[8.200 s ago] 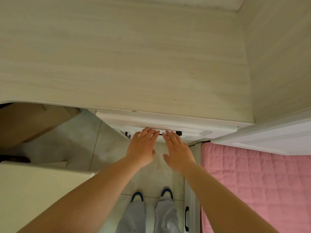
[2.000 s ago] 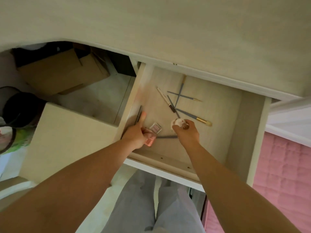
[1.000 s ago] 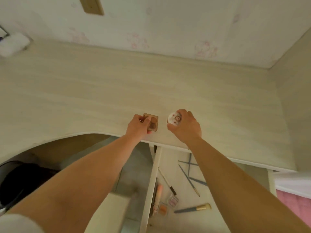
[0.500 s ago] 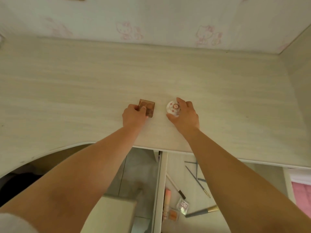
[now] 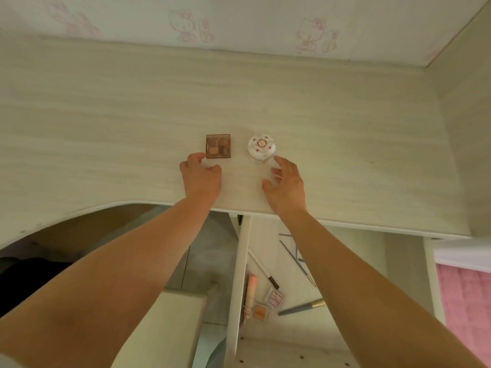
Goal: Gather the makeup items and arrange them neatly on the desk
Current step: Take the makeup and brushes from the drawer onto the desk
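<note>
Pale wood-grain desk (image 5: pixel 345 134) is filling most of the view, with pink cartoon-cat wallpaper (image 5: pixel 316 35) running along its far edge.

Taking the round white compact (image 5: pixel 262 148) as the marker: the right hand (image 5: pixel 285 185) is hovering just nearer the person than it, fingers spread and loosely bent, holding nothing, with the index fingertip lying right at the compact's near right edge; I cannot tell whether it is touching. The left hand (image 5: pixel 201 176) is sitting to the left of the compact and a little nearer the person, fingers loosely curled and gripping nothing, its foremost fingertip at the near left corner of the square brown eyeshadow palette (image 5: pixel 218 146). That palette is lying flat on the desk just left of the compact, the two apart with a strip of bare wood between them.

Both bare forearms are stretching back toward the person from the hands.

Below the desk edge, well nearer the person than the compact, an open drawer (image 5: pixel 398 261) is showing more makeup: a peach tube (image 5: pixel 250 294) along its left wall, a small orange pan (image 5: pixel 259 312) and a small clear pink palette (image 5: pixel 275 298) beside it, a grey brush with a gold ferrule (image 5: pixel 303 308), a white pencil with a dark tip (image 5: pixel 263 268), and thin grey brushes (image 5: pixel 296 257) partly hidden by the right forearm. Pink quilted bedding (image 5: pixel 467 301) is showing far right of the drawer.
</note>
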`<state>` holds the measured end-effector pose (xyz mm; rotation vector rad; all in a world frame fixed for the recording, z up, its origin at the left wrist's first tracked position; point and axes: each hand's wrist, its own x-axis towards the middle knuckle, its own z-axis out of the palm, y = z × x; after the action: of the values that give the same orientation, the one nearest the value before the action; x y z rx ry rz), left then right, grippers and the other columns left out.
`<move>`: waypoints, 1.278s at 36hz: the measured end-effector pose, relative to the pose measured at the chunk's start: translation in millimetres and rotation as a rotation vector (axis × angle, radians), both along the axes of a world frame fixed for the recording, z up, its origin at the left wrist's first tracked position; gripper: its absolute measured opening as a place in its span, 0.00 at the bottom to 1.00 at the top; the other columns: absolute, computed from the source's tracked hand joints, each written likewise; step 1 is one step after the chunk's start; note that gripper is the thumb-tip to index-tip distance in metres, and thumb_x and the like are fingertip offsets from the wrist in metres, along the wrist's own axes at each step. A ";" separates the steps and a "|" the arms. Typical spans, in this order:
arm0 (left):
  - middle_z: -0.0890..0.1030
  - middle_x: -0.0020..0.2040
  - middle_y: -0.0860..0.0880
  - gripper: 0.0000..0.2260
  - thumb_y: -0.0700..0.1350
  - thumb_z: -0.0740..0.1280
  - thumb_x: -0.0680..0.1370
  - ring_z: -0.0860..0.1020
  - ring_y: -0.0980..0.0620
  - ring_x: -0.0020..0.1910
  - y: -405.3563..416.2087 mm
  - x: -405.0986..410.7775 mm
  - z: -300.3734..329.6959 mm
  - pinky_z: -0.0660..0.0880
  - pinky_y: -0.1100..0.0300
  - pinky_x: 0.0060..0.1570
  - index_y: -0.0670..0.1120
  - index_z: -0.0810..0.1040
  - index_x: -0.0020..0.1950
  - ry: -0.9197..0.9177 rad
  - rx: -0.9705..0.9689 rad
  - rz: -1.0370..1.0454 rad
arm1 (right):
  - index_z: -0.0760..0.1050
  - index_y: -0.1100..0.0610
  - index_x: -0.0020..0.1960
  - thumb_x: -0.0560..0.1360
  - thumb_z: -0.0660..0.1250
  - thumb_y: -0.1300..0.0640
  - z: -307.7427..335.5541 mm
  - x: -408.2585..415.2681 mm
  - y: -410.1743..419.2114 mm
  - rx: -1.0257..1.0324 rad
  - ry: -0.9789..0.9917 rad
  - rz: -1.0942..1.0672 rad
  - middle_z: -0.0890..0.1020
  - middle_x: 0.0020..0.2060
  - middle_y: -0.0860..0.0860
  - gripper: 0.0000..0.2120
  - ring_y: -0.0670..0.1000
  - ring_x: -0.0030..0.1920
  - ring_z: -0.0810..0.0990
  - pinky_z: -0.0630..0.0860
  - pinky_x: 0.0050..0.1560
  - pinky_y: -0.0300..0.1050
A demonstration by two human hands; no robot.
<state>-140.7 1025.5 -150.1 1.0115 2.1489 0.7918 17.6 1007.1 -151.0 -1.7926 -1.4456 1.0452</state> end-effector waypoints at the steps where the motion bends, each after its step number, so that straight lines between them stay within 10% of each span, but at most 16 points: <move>1: 0.68 0.65 0.46 0.17 0.40 0.63 0.77 0.70 0.53 0.47 -8.1 2.5 2.1 0.65 0.64 0.49 0.46 0.69 0.65 0.002 0.023 0.004 | 0.64 0.55 0.70 0.73 0.64 0.64 0.5 3.9 -9.0 0.008 0.001 0.018 0.67 0.67 0.50 0.26 0.47 0.61 0.73 0.69 0.60 0.35; 7: 0.72 0.55 0.50 0.10 0.37 0.63 0.76 0.73 0.60 0.40 -80.1 21.7 -0.1 0.71 0.63 0.45 0.49 0.72 0.54 0.043 0.231 -0.188 | 0.73 0.56 0.62 0.73 0.64 0.66 -9.0 40.3 -83.7 0.240 -0.111 0.054 0.73 0.57 0.51 0.18 0.44 0.49 0.74 0.68 0.48 0.27; 11: 0.76 0.46 0.54 0.09 0.37 0.63 0.76 0.75 0.60 0.41 -142.6 42.2 -21.9 0.75 0.63 0.44 0.50 0.74 0.49 0.075 0.188 -0.438 | 0.78 0.59 0.51 0.69 0.65 0.68 -41.6 71.1 -137.0 0.357 -0.258 0.099 0.77 0.47 0.54 0.12 0.51 0.44 0.78 0.75 0.42 0.39; 18: 0.71 0.60 0.50 0.12 0.43 0.58 0.80 0.74 0.49 0.57 -227.6 90.6 -75.5 0.70 0.59 0.44 0.49 0.70 0.63 0.349 -0.347 -1.078 | 0.74 0.52 0.62 0.76 0.62 0.58 -107.5 114.8 -197.0 -0.176 -0.563 0.492 0.73 0.59 0.50 0.15 0.52 0.61 0.71 0.70 0.60 0.44; 24: 0.65 0.68 0.42 0.19 0.37 0.52 0.81 0.43 0.41 0.76 -246.9 108.9 -127.5 0.65 0.48 0.68 0.46 0.64 0.71 0.577 -0.541 -1.113 | 0.70 0.50 0.66 0.77 0.58 0.56 -138.1 126.6 -216.0 -0.264 -0.702 0.730 0.71 0.62 0.50 0.17 0.53 0.63 0.68 0.68 0.61 0.45; 32: 0.66 0.67 0.42 0.17 0.40 0.54 0.80 0.60 0.45 0.70 -234.7 108.5 -136.2 0.72 0.53 0.59 0.45 0.63 0.69 0.698 -0.491 -1.064 | 0.71 0.54 0.63 0.76 0.61 0.57 -159.7 122.7 -216.0 -0.168 -0.781 0.826 0.72 0.60 0.53 0.15 0.55 0.61 0.69 0.68 0.55 0.46; 37: 0.69 0.66 0.43 0.16 0.42 0.55 0.80 0.62 0.44 0.69 -232.5 108.0 -134.1 0.70 0.52 0.57 0.44 0.66 0.67 0.763 -0.528 -1.107 | 0.77 0.56 0.33 0.54 0.77 0.61 -172.9 122.9 -220.3 -0.086 -0.828 0.774 0.78 0.32 0.53 0.11 0.55 0.33 0.79 0.73 0.30 0.43; 46: 0.72 0.64 0.44 0.13 0.43 0.58 0.79 0.59 0.46 0.71 -235.3 108.7 -140.7 0.66 0.53 0.60 0.44 0.71 0.63 0.821 -0.614 -1.166 | 0.66 0.63 0.63 0.79 0.52 0.64 -167.8 138.0 -213.8 -0.315 -0.649 0.576 0.73 0.58 0.58 0.13 0.57 0.55 0.74 0.70 0.50 0.45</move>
<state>-32.0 790.2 -290.8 2.0473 1.6308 -0.8974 155.6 793.3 -318.8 -2.1115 -2.4078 1.0434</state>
